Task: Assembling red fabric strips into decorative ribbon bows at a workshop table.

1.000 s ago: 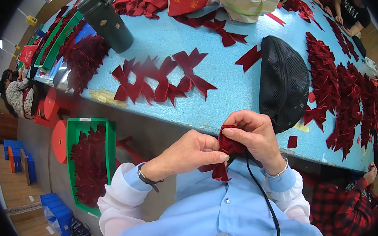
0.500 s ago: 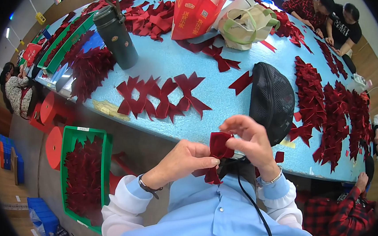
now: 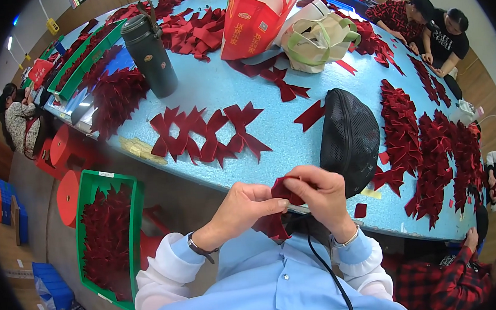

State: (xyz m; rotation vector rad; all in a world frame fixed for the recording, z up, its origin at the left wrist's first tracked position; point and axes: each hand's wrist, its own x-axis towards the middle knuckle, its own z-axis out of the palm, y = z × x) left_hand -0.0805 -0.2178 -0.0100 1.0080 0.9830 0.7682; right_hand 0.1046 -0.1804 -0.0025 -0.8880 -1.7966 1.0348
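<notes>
Just off the table's near edge, both hands work on one dark red velvet ribbon bow [image 3: 275, 225]. My left hand [image 3: 242, 209] pinches it between thumb and fingers, with a tail hanging below. My right hand [image 3: 319, 195] is closed on its upper loop, thumb pressed against the fingers. The fingers hide much of the bow's middle. Past my hands, several red bows [image 3: 208, 133] lie in an overlapping row on the light blue table [image 3: 249, 175]. A black mesh zip case [image 3: 349, 144] stands beyond my right hand, close to it.
A green crate [image 3: 138, 222] of red bows stands low at left beside red stools [image 3: 68, 195]. On the table are a dark flask [image 3: 150, 58], a red paper bag [image 3: 249, 26], a cream bag [image 3: 309, 42] and bow piles [image 3: 426, 164]. Co-workers [image 3: 449, 40] sit around it.
My right hand has come down from above the bow, its spread fingers closing on the upper loop. That loop is now folded and more covered. My left hand keeps its pinch.
</notes>
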